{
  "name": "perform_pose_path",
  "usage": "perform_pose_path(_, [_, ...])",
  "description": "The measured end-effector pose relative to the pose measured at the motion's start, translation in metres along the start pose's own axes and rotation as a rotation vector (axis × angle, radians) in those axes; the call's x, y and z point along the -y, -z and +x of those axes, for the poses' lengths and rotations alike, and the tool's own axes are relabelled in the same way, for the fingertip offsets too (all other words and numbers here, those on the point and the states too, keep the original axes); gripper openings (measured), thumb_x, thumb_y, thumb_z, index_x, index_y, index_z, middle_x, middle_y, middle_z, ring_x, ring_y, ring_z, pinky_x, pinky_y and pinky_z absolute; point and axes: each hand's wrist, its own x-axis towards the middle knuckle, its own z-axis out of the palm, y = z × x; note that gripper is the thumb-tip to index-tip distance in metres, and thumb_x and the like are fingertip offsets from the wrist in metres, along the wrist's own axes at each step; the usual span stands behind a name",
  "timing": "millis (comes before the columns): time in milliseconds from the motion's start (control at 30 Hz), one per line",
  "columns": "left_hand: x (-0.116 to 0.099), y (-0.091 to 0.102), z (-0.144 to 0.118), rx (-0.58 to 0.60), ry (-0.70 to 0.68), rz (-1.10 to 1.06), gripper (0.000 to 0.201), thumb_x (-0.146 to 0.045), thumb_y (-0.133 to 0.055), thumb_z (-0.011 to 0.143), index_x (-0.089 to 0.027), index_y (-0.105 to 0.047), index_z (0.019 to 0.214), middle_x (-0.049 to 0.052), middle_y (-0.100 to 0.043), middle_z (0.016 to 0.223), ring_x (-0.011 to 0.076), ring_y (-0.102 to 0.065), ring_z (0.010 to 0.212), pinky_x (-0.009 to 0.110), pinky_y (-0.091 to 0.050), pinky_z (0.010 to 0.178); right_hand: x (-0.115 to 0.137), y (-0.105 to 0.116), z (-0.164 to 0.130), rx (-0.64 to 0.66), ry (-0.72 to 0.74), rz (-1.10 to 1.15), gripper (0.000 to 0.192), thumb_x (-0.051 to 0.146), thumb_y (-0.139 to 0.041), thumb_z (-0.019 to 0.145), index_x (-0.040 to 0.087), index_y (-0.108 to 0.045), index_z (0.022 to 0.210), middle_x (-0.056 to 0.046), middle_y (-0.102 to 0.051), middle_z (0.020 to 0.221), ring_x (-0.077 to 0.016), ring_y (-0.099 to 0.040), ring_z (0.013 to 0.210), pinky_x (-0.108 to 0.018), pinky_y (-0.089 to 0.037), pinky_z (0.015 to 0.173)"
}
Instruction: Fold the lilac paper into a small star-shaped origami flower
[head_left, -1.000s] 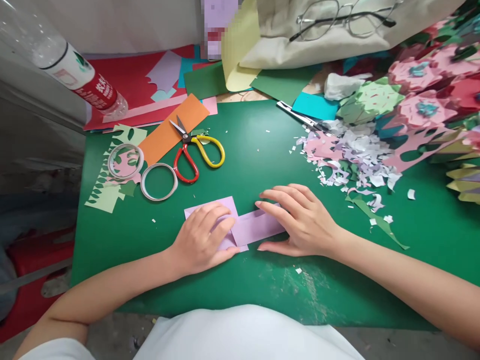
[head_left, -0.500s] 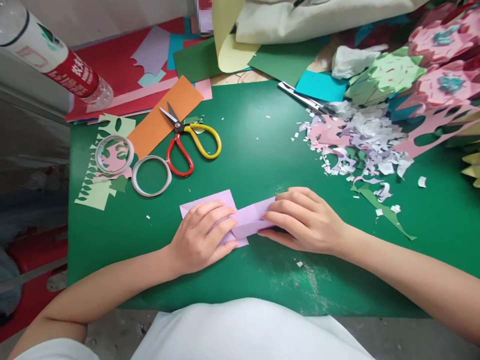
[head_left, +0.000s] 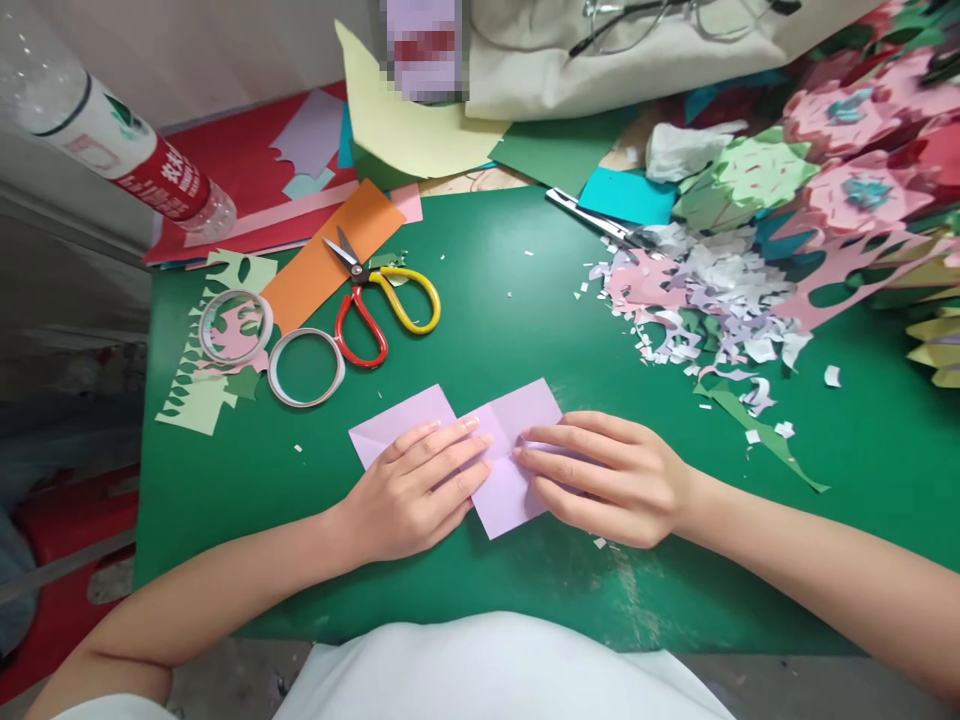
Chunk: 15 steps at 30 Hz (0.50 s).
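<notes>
Lilac paper sheet (head_left: 517,410) pinned flat at the near centre of the green table (head_left: 525,300) | left hand (head_left: 409,490) pressed open on its left half, steadying it | right hand (head_left: 607,475) laid flat, fingertips (head_left: 525,455) at the fold, nothing gripped | red-and-yellow scissors (head_left: 379,305) set aside, far left | paper scraps (head_left: 705,300) heaped far right.

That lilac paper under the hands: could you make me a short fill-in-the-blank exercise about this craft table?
1. Both hands, the left hand and the right hand, press on a folded sheet of ____ paper.
2. The scissors have one yellow handle and one ____ handle.
3. The scissors' blades lie on a strip of ____ paper.
4. The table is covered in ____.

Missing words: lilac; red; orange; green
</notes>
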Motion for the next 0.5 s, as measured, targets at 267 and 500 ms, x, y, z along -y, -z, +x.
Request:
perform_pose_path(267, [-0.0013, -0.0008, -0.0011, -0.016, -0.006, 0.008, 0.027, -0.018, -0.057, 0.092, -0.016, -0.068, 0.117, 0.006, -0.071, 0.125, 0.0201, -0.06, 0.128, 0.033, -0.036, 0.116, 0.0001, 0.0, 0.0023, -0.046, 0.038, -0.011, 0.013, 0.014, -0.056, 0.09, 0.02, -0.06, 0.078, -0.004, -0.076, 0.097, -0.0201, -0.071, 0.099, -0.033, -0.057, 0.078])
perform_pose_path(500, [-0.0017, 0.0003, -0.001, -0.015, -0.001, 0.025, 0.026, -0.019, -0.055, 0.093, -0.017, -0.068, 0.116, 0.005, -0.071, 0.125, 0.0199, -0.061, 0.126, 0.033, -0.041, 0.112, 0.0002, 0.0007, 0.0023, -0.041, 0.024, 0.005, 0.012, 0.013, -0.056, 0.09, 0.018, -0.06, 0.08, -0.006, -0.077, 0.099, -0.0217, -0.072, 0.1, -0.034, -0.058, 0.08])
